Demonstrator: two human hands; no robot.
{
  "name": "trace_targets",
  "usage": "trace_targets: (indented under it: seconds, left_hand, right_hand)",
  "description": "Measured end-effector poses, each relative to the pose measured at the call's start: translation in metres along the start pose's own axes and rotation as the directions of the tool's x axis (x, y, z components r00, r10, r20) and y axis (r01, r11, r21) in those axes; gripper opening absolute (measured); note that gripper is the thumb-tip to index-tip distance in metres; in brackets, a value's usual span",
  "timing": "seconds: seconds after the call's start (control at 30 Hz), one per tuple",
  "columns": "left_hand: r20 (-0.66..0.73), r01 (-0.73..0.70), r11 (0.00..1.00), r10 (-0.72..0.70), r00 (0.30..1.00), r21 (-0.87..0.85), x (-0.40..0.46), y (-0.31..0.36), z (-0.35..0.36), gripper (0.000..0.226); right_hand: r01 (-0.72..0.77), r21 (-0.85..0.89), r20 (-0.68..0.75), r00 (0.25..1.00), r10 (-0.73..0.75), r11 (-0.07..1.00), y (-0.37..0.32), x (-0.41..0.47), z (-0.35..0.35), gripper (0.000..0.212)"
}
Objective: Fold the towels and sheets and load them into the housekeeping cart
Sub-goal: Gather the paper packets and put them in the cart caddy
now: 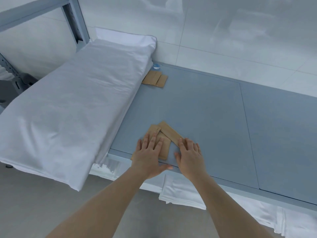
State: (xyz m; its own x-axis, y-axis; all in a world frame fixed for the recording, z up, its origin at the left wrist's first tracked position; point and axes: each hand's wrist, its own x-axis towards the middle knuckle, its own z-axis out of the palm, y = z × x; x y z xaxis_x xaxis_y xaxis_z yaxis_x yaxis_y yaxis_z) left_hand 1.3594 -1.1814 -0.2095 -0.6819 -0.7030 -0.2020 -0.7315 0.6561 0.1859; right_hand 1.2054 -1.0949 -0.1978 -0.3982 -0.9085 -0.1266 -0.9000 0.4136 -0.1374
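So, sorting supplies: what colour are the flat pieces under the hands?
Tan, like cardboard; the flat pieces show in the head view.

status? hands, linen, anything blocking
Left hand and right hand flat, no grip, pressing tan slats. Folded white sheet untouched on blue table. Cart not visible.

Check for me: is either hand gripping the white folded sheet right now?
No. Both the left hand and right hand lie flat on tan pieces on the table, apart from the folded sheet.
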Motion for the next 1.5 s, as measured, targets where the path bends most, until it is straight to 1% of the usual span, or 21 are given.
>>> trace_targets:
  seconds: [0.1, 0.17, 0.23, 0.33, 0.37, 0.4, 0.47, 0.53, 0.63, 0.73, 0.87, 1.0, 1.13, 1.23, 1.3, 1.4, 1.5]
  left_hand:
    - [-0.001, -0.018, 0.999, 0.018, 1.000, 0.032, -0.013, 0.006, 0.004, 0.116]
    - [-0.006, -0.036, 0.998, 0.037, 0.999, 0.042, -0.021, 0.009, 0.007, 0.115]
    - [-0.033, -0.040, 0.997, 0.043, 0.999, 0.065, -0.029, 0.010, 0.010, 0.103]
    - [-0.090, -0.047, 0.992, 0.057, 0.994, 0.118, -0.040, 0.011, 0.012, 0.071]
    - [-0.114, -0.052, 0.992, 0.066, 0.991, 0.116, -0.043, 0.012, 0.011, 0.065]
    - [-0.141, -0.063, 0.992, 0.079, 0.987, 0.112, -0.046, 0.013, 0.008, 0.062]
    - [-0.236, -0.101, 0.990, 0.123, 0.964, 0.102, -0.052, 0.014, 0.001, 0.059]
    - [-0.309, -0.141, 0.985, 0.167, 0.936, 0.104, -0.058, 0.013, -0.001, 0.054]
    - [-0.332, -0.166, 0.985, 0.171, 0.928, 0.045, -0.062, 0.009, -0.004, 0.044]
    - [-0.355, -0.190, 0.981, 0.190, 0.915, 0.037, -0.062, 0.008, -0.012, 0.043]
    - [-0.392, -0.199, 0.980, 0.175, 0.903, -0.021, -0.058, 0.005, -0.022, 0.040]
    - [-0.426, -0.202, 0.974, 0.141, 0.894, -0.102, -0.055, 0.002, -0.030, 0.036]
    - [-0.476, -0.213, 0.967, 0.124, 0.871, -0.138, -0.059, 0.008, -0.050, 0.020]
    - [-0.518, -0.257, 0.957, 0.152, 0.841, -0.137, -0.068, 0.022, -0.069, 0.014]
    - [-0.548, -0.301, 0.944, 0.181, 0.817, -0.138, -0.074, 0.037, -0.082, 0.014]
    - [-0.601, -0.404, 0.904, 0.249, 0.759, -0.136, -0.078, 0.073, -0.100, 0.017]
    - [-0.647, -0.517, 0.848, 0.329, 0.687, -0.118, -0.081, 0.124, -0.110, 0.017]
  right_hand:
    - [-0.012, 0.026, -0.033, 0.999, 0.013, 1.000, -0.002, -0.022, 0.003, 0.058]
    - [-0.001, 0.051, -0.046, 0.999, 0.003, 0.999, -0.002, -0.036, 0.006, 0.060]
    - [0.015, 0.051, -0.046, 0.999, -0.013, 0.999, -0.003, -0.049, 0.008, 0.064]
    - [0.009, 0.062, -0.090, 0.996, -0.003, 0.998, -0.006, -0.067, 0.007, 0.074]
    - [0.007, 0.056, -0.109, 0.994, -0.001, 0.998, -0.007, -0.071, 0.007, 0.075]
    - [0.003, 0.054, -0.117, 0.993, 0.003, 0.999, -0.007, -0.075, 0.008, 0.074]
    - [-0.004, 0.063, -0.104, 0.995, 0.011, 0.998, -0.009, -0.079, 0.007, 0.063]
    - [-0.006, 0.062, -0.155, 0.988, 0.016, 0.998, -0.010, -0.081, 0.006, 0.052]
    - [0.000, 0.047, -0.278, 0.960, 0.013, 0.999, -0.011, -0.083, 0.004, 0.046]
    - [0.000, 0.076, -0.341, 0.940, 0.026, 0.997, -0.012, -0.086, 0.003, 0.041]
    - [-0.035, 0.159, -0.374, 0.923, 0.093, 0.987, -0.014, -0.088, -0.001, 0.035]
    - [-0.089, 0.209, -0.415, 0.894, 0.170, 0.974, -0.011, -0.086, -0.010, 0.023]
    - [-0.125, 0.269, -0.445, 0.864, 0.238, 0.955, -0.003, -0.087, -0.029, 0.017]
    - [-0.157, 0.304, -0.475, 0.830, 0.292, 0.940, 0.004, -0.100, -0.052, 0.016]
    - [-0.181, 0.329, -0.509, 0.793, 0.335, 0.927, 0.011, -0.115, -0.070, 0.015]
    - [-0.245, 0.366, -0.558, 0.714, 0.422, 0.898, 0.030, -0.148, -0.096, 0.016]
    - [-0.302, 0.403, -0.607, 0.619, 0.499, 0.864, 0.056, -0.190, -0.120, 0.016]
